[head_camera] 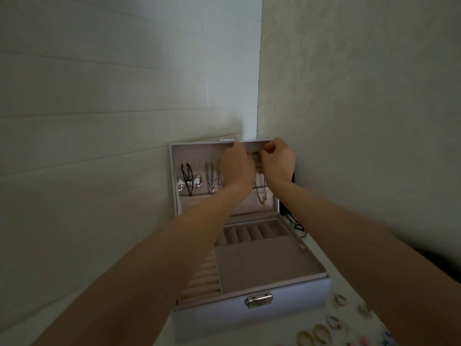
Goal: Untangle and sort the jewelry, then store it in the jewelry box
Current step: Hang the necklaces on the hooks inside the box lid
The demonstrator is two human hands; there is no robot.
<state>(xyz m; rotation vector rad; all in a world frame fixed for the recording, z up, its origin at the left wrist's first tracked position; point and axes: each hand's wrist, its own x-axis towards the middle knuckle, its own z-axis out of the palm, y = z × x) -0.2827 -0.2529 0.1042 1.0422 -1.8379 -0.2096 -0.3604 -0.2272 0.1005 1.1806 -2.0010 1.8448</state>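
Velvet-lined jewelry box (287, 293) open on table (349, 275). Left hand (235, 166) and right hand (277, 158) both pinched shut at lid's far right hooks, hanging thin necklace (260, 193). Chain limp, light, snag-prone; hold near clasp. Rings (321, 333) wait near right.

White surface (324, 248), pushed into a wall corner. Open jewelry box (287, 303) is set on it, lid upright. Loose rings (321, 333) are laid out at the near right of the box (count unclear). Dark cords (298, 224) are seen behind, right of the lid.
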